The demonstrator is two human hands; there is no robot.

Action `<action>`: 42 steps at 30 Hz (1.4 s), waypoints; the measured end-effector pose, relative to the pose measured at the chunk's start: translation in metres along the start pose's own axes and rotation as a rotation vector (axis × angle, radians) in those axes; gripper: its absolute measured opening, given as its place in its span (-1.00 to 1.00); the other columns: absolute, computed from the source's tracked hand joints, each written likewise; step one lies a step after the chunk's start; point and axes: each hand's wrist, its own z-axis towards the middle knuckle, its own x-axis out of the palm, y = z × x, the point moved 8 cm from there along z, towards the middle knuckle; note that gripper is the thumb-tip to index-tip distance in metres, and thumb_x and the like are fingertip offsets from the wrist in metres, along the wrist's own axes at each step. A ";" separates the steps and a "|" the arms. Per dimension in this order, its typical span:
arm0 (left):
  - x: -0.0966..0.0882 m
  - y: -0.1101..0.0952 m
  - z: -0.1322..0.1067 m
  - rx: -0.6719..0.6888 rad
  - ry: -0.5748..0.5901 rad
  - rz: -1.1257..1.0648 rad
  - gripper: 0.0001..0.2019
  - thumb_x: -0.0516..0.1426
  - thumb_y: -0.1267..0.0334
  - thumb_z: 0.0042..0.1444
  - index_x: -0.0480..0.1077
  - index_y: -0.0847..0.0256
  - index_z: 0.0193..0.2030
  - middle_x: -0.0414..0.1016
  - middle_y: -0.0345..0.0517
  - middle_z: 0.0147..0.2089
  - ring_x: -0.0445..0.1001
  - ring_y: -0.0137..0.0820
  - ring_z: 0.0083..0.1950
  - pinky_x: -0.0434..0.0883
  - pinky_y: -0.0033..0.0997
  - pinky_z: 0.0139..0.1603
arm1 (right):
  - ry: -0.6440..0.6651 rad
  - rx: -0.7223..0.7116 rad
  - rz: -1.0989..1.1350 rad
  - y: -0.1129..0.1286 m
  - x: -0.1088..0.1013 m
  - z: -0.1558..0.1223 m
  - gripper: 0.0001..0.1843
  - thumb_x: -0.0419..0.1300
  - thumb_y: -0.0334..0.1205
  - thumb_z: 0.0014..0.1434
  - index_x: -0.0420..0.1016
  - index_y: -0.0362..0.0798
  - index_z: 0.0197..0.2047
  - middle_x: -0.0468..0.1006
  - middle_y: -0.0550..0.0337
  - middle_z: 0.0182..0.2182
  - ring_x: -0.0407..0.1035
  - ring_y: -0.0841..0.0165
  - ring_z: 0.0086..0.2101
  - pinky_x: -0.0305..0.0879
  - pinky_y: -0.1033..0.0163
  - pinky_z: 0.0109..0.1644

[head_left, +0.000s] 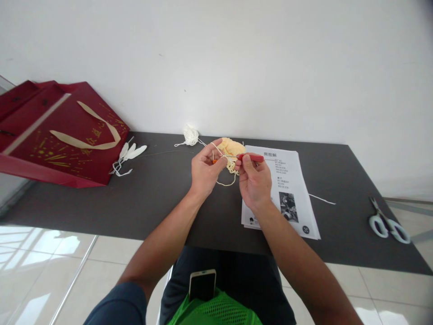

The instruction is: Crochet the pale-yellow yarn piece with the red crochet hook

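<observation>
My right hand (254,180) grips a crochet hook (252,157) by its red handle, and the thin metal shaft points left toward my other hand. Pale yellow yarn runs over the fingers of my left hand (207,170), which are pinched around the working strand at the hook's tip. Just behind and between both hands lies a yellow yarn ball (232,145). A lacy strip of pale crochet work (232,168) hangs beneath the hook. A small orange piece (214,161) shows by the left fingers. One loose yarn loop droops onto the table below.
Printed pattern sheets (294,180) lie under and beside my right forearm. Scissors (387,221) rest near the table's right end. A white yarn ball (191,135) sits by the wall. White leaf-shaped pieces (130,152) lie beside the red gift bag (64,135). A phone (202,285) is at my lap.
</observation>
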 end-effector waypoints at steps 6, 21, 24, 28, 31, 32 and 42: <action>-0.003 0.002 0.001 -0.007 -0.003 -0.004 -0.46 0.36 0.37 -0.05 0.53 0.13 0.15 0.55 -0.25 -0.30 0.43 -0.57 -0.38 0.34 -0.53 -0.34 | -0.015 -0.086 -0.028 0.006 0.002 -0.003 -0.82 0.42 -0.16 0.14 0.54 -0.01 -0.25 0.63 0.28 -0.31 0.48 0.52 -0.43 0.53 0.35 -0.31; 0.001 0.022 -0.002 -0.297 -0.022 -0.311 -0.52 0.42 0.33 -0.09 0.58 0.14 0.04 0.53 -0.25 -0.38 0.14 -0.71 -0.57 0.03 -0.62 -0.58 | 0.159 -0.584 -0.658 0.029 0.017 -0.037 -0.72 0.36 -0.30 0.17 0.70 0.22 -0.07 0.73 0.22 -0.05 0.62 0.26 -0.06 0.55 0.00 0.19; 0.003 0.026 -0.003 -0.379 -0.002 -0.368 -0.54 0.42 0.33 -0.10 0.57 0.16 0.02 0.54 -0.23 -0.34 0.06 -0.74 -0.59 -0.04 -0.63 -0.62 | 0.177 -0.505 -0.610 0.023 0.015 -0.031 -0.74 0.36 -0.27 0.19 0.69 0.21 -0.06 0.72 0.22 -0.02 0.62 0.26 -0.07 0.58 -0.01 0.15; 0.004 0.024 -0.005 -0.392 -0.010 -0.386 -0.54 0.42 0.36 -0.14 0.57 0.21 -0.02 0.42 -0.32 -0.45 0.05 -0.73 -0.60 -0.04 -0.64 -0.62 | 0.086 -0.231 -0.307 0.008 0.004 -0.012 -0.84 0.36 -0.17 0.20 0.68 0.10 -0.13 0.73 0.23 -0.31 0.59 0.38 -0.36 0.63 0.16 -0.18; 0.006 0.023 -0.006 -0.368 -0.022 -0.362 -0.52 0.41 0.38 -0.16 0.58 0.21 0.00 0.40 -0.35 -0.48 0.07 -0.72 -0.60 -0.03 -0.62 -0.62 | 0.093 -0.135 -0.131 0.003 0.005 -0.003 -0.92 0.38 -0.22 0.17 0.64 0.05 -0.22 0.71 0.25 -0.30 0.56 0.45 -0.37 0.56 0.28 -0.26; 0.006 0.022 -0.006 -0.358 -0.024 -0.353 -0.51 0.41 0.39 -0.17 0.58 0.20 0.00 0.43 -0.33 -0.47 0.08 -0.72 -0.60 -0.01 -0.61 -0.61 | 0.099 -0.123 -0.102 0.003 0.006 -0.002 -0.92 0.39 -0.23 0.16 0.63 0.05 -0.23 0.71 0.26 -0.29 0.55 0.47 -0.37 0.54 0.31 -0.27; 0.001 0.018 -0.002 -0.301 -0.029 -0.296 -0.54 0.37 0.40 -0.19 0.61 0.19 -0.05 0.46 -0.28 -0.43 0.11 -0.71 -0.58 -0.05 -0.57 -0.59 | 0.093 -0.193 -0.107 0.016 0.000 0.006 -0.83 0.43 -0.19 0.11 0.52 0.04 -0.27 0.66 0.29 -0.32 0.45 0.48 -0.43 0.43 0.29 -0.34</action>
